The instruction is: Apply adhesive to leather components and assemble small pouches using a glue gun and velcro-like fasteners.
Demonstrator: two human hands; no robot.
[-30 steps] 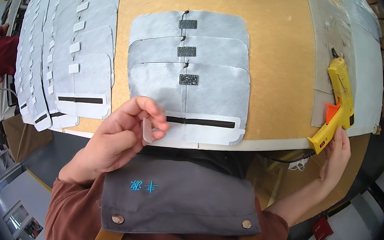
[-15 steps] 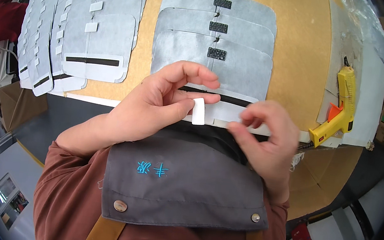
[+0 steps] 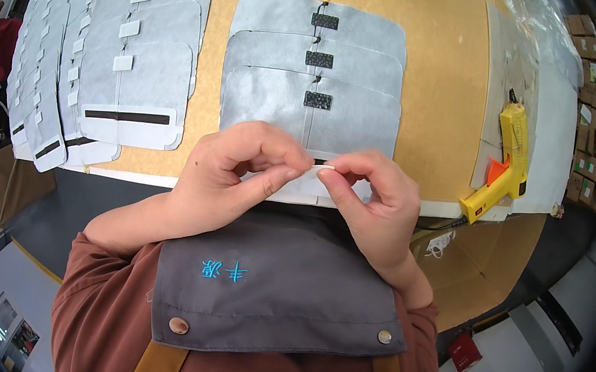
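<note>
A small white strip (image 3: 323, 167) sits between my two hands, seen nearly edge-on and mostly covered by the fingertips. My left hand (image 3: 237, 172) is closed in a pinch, thumb and index finger on the strip's left end. At the other end, the thumb and bent index finger of my right hand (image 3: 370, 201) pinch it as well. Both hands hover over the lower edge of several overlapping grey sheets (image 3: 263, 108), each with a black textured patch (image 3: 317, 101) on a thin line down its middle. My fingers partly hide a black band on the front sheet.
To the left lie rows of overlapping grey sheets (image 3: 155, 81) with small white pieces attached. A yellow glue gun (image 3: 511, 151) with an orange trigger rests on the table's right side. Below that edge stands an open cardboard box (image 3: 485, 281); stacked cartons (image 3: 589, 135) rise far right.
My right hand has moved left and taken the strip's other end. The strip has turned from hanging upright to nearly edge-on. The whole view has shifted slightly.
</note>
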